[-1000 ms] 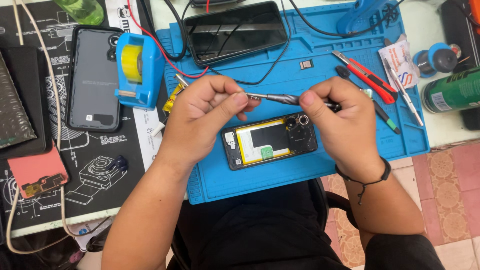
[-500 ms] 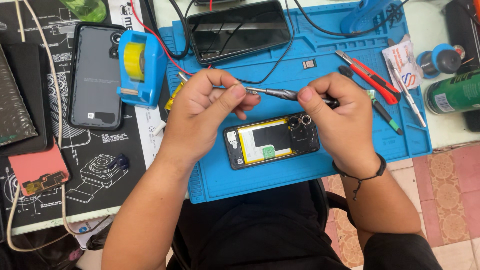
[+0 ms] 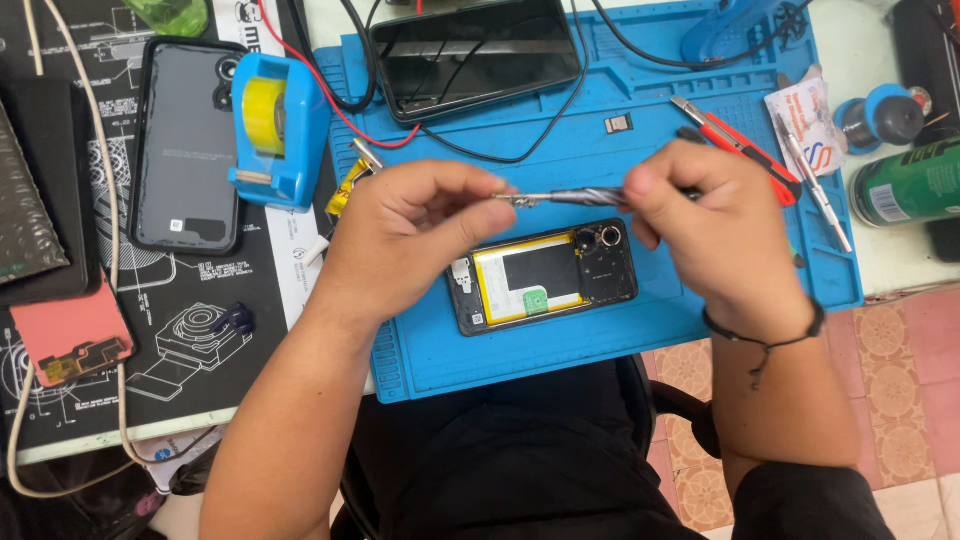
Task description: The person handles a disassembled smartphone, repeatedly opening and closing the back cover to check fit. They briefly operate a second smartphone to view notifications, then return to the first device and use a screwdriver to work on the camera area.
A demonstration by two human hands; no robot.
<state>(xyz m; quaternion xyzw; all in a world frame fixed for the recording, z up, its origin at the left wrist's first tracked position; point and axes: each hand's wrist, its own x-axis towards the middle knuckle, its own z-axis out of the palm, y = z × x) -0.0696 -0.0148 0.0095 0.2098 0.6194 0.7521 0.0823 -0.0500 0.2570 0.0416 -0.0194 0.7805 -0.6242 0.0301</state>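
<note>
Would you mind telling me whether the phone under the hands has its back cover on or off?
Off. The phone lies on the blue mat with its yellow-edged battery and camera modules exposed.

A single head-worn camera looks almost straight down from above the seated person, close over the surface (image 3: 200, 420). The blue mat (image 3: 640, 350) fills the centre, both forearms enter from the bottom edge, and tiled floor (image 3: 900, 400) shows at lower right.
</note>
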